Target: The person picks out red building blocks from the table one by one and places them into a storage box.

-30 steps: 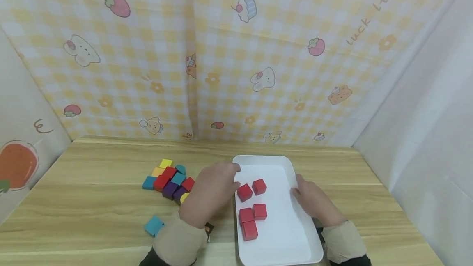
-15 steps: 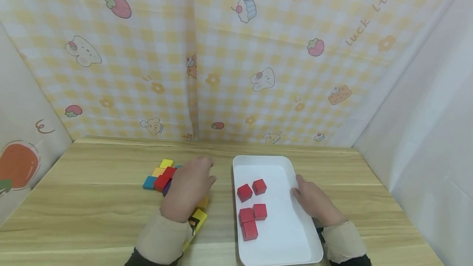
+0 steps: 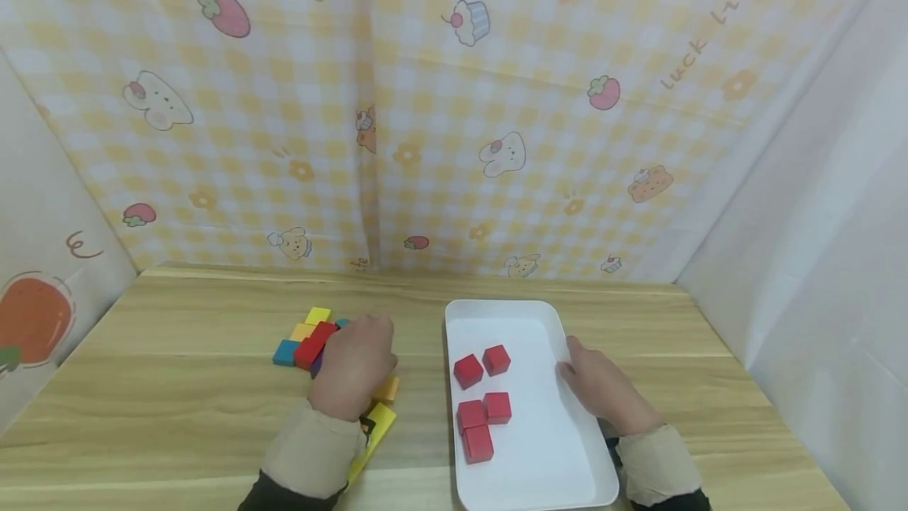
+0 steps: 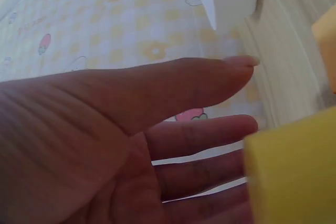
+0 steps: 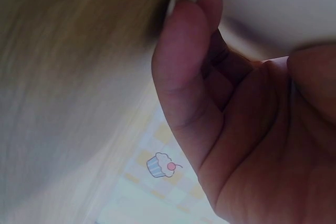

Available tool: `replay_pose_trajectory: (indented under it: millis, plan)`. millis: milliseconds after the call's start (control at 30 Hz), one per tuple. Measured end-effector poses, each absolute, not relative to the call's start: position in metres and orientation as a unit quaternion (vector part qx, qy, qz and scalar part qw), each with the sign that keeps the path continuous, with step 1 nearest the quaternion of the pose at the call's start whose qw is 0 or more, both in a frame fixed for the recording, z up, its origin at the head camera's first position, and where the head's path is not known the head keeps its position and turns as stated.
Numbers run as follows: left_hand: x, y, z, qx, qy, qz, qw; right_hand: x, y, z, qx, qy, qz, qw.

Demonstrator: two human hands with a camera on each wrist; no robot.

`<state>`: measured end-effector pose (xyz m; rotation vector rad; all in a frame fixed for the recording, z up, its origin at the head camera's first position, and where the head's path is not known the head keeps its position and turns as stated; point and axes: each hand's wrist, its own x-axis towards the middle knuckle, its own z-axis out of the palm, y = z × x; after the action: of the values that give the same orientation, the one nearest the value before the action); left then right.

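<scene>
My left hand [image 3: 355,365] reaches down over a pile of coloured blocks, hiding part of it. In the left wrist view its thumb and fingers are straight and apart, with no block between them; a yellow block [image 4: 294,166] looms close to the fingertips. Red blocks [image 3: 315,344] show just left of the hand. My right hand [image 3: 610,385] grips the right rim of a white tray [image 3: 546,448], thumb over the edge. In the right wrist view its fingers curl along the tray's outer side. Several red cubes [image 3: 478,444] lie in the tray's left half.
A blue block [image 3: 286,352] and a yellow block [image 3: 318,315] sit at the pile's far left side. Near the left wrist are an orange block [image 3: 386,390] and a yellow piece with a dark print [image 3: 376,424]. A checked cloth [image 3: 440,140] hangs behind the wooden table [image 3: 177,416].
The left hand has moved left from the tray's left edge to the block pile, then lowered over it. The right hand stays on the rim, and the red cubes in the tray keep their places.
</scene>
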<state>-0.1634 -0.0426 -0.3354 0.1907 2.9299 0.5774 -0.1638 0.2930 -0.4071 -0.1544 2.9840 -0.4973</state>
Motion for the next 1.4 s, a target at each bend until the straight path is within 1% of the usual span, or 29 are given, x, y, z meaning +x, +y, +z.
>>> replay_pose_trajectory:
  millis: [200,400,467,633,767,1167,1400]
  plan:
    - [-0.166,-0.045,-0.340,0.066,0.978,0.185,0.071,-0.163,0.292,-0.406,-0.049,0.984,-0.164,0.057]
    - [-0.171,-0.044,-0.350,0.060,0.980,0.160,0.098,-0.163,0.291,-0.406,-0.043,0.983,-0.165,0.063]
    - [-0.173,-0.041,-0.355,0.065,0.982,0.146,0.100,-0.163,0.292,-0.406,-0.040,0.983,-0.165,0.065]
    - [-0.173,-0.032,-0.364,0.089,0.986,0.116,0.075,-0.163,0.292,-0.406,-0.040,0.984,-0.163,0.064]
    - [-0.173,-0.029,-0.368,0.093,0.988,0.111,0.060,-0.164,0.291,-0.405,-0.044,0.984,-0.161,0.060]
    - [-0.175,-0.030,-0.369,0.112,0.982,0.132,0.070,-0.164,0.292,-0.405,-0.044,0.984,-0.164,0.061]
    - [-0.175,-0.036,-0.369,0.116,0.975,0.177,0.074,-0.164,0.291,-0.404,-0.046,0.984,-0.163,0.059]
